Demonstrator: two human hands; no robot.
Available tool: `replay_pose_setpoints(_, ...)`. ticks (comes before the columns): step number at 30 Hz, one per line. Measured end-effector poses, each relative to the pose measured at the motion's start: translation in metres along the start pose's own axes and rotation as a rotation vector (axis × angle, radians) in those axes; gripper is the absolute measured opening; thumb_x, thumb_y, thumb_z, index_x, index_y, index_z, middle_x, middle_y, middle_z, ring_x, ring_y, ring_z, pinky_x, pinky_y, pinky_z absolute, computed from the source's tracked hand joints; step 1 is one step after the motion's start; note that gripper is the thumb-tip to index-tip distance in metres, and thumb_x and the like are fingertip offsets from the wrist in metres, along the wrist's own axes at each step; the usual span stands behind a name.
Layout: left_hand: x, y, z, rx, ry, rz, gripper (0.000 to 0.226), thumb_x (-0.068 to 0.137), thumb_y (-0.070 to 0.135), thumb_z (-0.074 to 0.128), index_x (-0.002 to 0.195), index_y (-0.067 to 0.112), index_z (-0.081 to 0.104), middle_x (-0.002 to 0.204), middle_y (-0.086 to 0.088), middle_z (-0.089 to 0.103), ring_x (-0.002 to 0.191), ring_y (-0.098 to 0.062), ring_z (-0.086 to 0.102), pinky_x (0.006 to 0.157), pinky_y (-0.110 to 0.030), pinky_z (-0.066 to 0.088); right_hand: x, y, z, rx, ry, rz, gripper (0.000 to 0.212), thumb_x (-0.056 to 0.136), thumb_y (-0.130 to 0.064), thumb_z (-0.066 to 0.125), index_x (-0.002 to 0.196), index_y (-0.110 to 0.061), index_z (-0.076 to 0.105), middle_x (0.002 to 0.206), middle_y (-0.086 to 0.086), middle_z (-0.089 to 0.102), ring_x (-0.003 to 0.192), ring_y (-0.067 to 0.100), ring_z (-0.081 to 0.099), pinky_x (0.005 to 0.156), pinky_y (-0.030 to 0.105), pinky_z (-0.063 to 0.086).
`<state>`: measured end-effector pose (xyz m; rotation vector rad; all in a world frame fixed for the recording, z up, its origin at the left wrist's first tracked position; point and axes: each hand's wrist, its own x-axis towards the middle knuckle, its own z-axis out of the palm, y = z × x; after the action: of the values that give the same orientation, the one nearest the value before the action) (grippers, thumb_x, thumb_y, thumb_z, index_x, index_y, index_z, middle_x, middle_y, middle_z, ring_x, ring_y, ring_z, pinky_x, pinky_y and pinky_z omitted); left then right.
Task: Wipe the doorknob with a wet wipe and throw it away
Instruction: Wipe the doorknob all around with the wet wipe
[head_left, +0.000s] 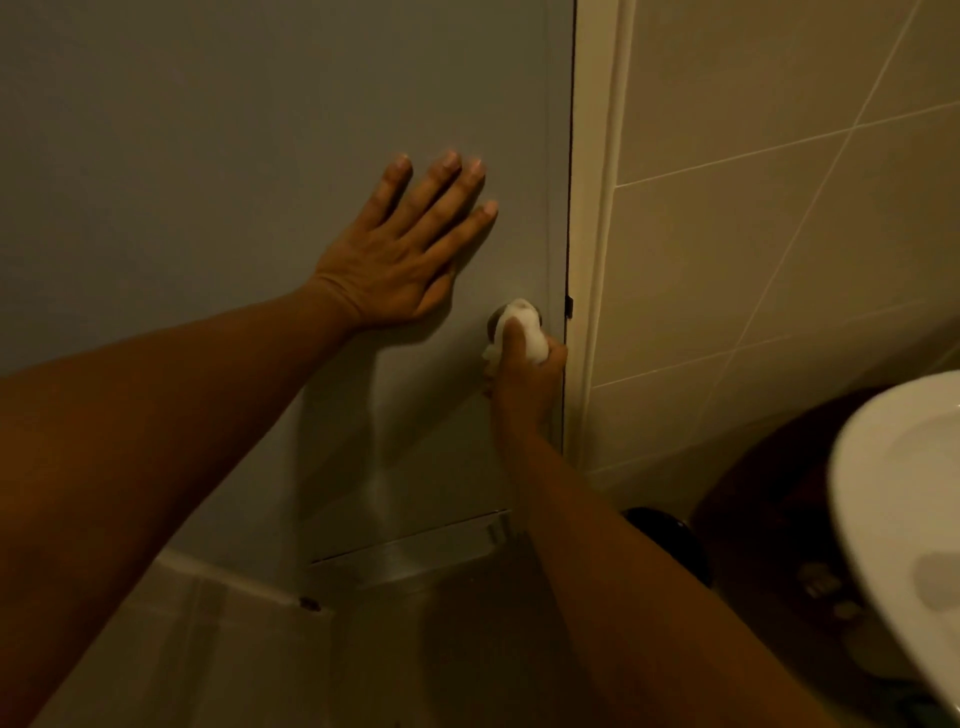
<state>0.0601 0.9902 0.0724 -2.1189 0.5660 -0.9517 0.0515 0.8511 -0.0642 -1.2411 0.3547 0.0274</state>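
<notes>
A: In the middle of the frame we press our left hand (395, 260) flat on the grey door (208, 130), fingers spread wide and holding nothing. Just below and to the right, our right hand (524, 379) is curled around a bunched white wet wipe (524, 327), pressed onto the doorknob (496, 318) close to the door's edge.

B: What could go wrong from here?

A: As we judge it, the wipe is wadded small, so it may slide off the round knob and leave the far side untouched. If we bear down on the knob it may turn and let the door swing, and then the braced palm would lose its support.

B: And what can't we make out?

A: Most of the knob is covered by wipe and fingers; only a dark sliver shows at its left. The light is dim and the hand is slightly blurred. At the right edge a white basin (893, 519) is cut off by the frame. A dark round shape (670, 535) sits low beside the cream door frame (592, 260); we cannot say whether it is a bin, so where the wipe will go is unclear.
</notes>
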Motion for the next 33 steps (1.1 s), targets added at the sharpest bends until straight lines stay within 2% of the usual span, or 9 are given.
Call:
replay_pose_setpoints(5,0.002,-0.001,-0.001,-0.009,0.023,0.008,0.061,0.096,0.036,0.034,0.153,0.013,0.026,0.157,-0.019,0.029,0.145,-0.039,0.029,0.117,-0.052,0.002,0.004,0.0,-0.026,-0.839,0.267,-0.554,0.07,0.074,-0.075,0.056,0.123,-0.025,0.059,0.129,0.011,0.05,0.113,0.027,0.049,0.09,0.039,0.047)
replay_pose_setpoints(8,0.002,-0.002,-0.001,-0.03,0.012,0.018,0.062,0.097,0.037,0.032,0.154,0.013,0.023,0.158,-0.02,0.026,0.146,-0.04,0.026,0.117,-0.051,-0.002,0.007,0.012,-0.036,-0.936,0.284,-0.797,0.073,0.074,-0.07,0.062,0.128,-0.022,0.059,0.132,0.016,0.052,0.115,0.031,0.05,0.09,0.04,0.047)
replay_pose_setpoints(12,0.0,-0.002,-0.001,-0.05,-0.004,0.025,0.063,0.098,0.039,0.03,0.154,0.013,0.02,0.159,-0.02,0.023,0.147,-0.04,0.023,0.118,-0.051,-0.002,0.018,0.015,-0.047,-0.917,0.119,-0.996,0.063,0.076,-0.051,0.072,0.124,-0.01,0.061,0.127,0.018,0.055,0.116,0.031,0.05,0.09,0.042,0.052)
replay_pose_setpoints(15,0.001,-0.002,-0.002,-0.05,0.003,0.023,0.063,0.097,0.038,0.031,0.154,0.013,0.021,0.159,-0.02,0.023,0.146,-0.04,0.023,0.118,-0.051,-0.001,0.018,-0.004,-0.048,-0.95,-0.072,-0.862,0.068,0.077,-0.05,0.072,0.128,-0.01,0.054,0.13,0.013,0.051,0.121,0.029,0.046,0.098,0.041,0.047)
replay_pose_setpoints(18,0.0,-0.002,-0.002,-0.047,0.018,0.017,0.063,0.097,0.036,0.032,0.154,0.012,0.022,0.158,-0.02,0.025,0.146,-0.039,0.025,0.117,-0.051,-0.001,0.016,-0.018,-0.044,-0.983,-0.107,-0.695,0.074,0.077,-0.061,0.066,0.132,-0.017,0.047,0.131,0.005,0.048,0.122,0.023,0.044,0.102,0.038,0.045)
replay_pose_setpoints(22,0.0,-0.002,-0.002,-0.033,0.035,0.025,0.062,0.096,0.035,0.036,0.152,0.011,0.027,0.156,-0.021,0.03,0.144,-0.04,0.029,0.115,-0.055,0.012,0.009,-0.019,-0.044,-1.074,-0.015,-0.838,0.078,0.074,-0.07,0.06,0.136,-0.027,0.04,0.138,0.005,0.041,0.127,0.024,0.037,0.105,0.039,0.037)
replay_pose_setpoints(24,0.0,-0.002,-0.002,-0.029,0.043,0.027,0.062,0.096,0.035,0.035,0.152,0.011,0.028,0.156,-0.021,0.03,0.144,-0.04,0.03,0.115,-0.054,0.012,0.009,-0.015,-0.046,-1.079,-0.12,-0.937,0.063,0.081,-0.06,0.061,0.132,-0.026,0.047,0.139,0.006,0.042,0.127,0.024,0.038,0.104,0.038,0.042)
replay_pose_setpoints(27,0.001,0.0,-0.001,-0.035,0.047,0.017,0.061,0.098,0.037,0.035,0.153,0.012,0.026,0.157,-0.02,0.028,0.145,-0.039,0.028,0.117,-0.052,0.006,0.014,-0.019,-0.045,-1.037,-0.276,-0.92,0.045,0.087,-0.04,0.065,0.126,-0.019,0.056,0.134,0.007,0.046,0.121,0.022,0.047,0.097,0.036,0.05)
replay_pose_setpoints(33,0.003,0.006,0.001,-0.074,0.073,-0.043,0.057,0.101,0.035,0.034,0.152,0.012,0.029,0.156,-0.018,0.031,0.145,-0.034,0.03,0.119,-0.043,0.002,0.006,-0.02,-0.028,-0.544,-0.114,-0.496,0.046,0.079,-0.036,0.077,0.114,-0.02,0.053,0.113,-0.006,0.048,0.09,0.004,0.051,0.059,0.005,0.043)
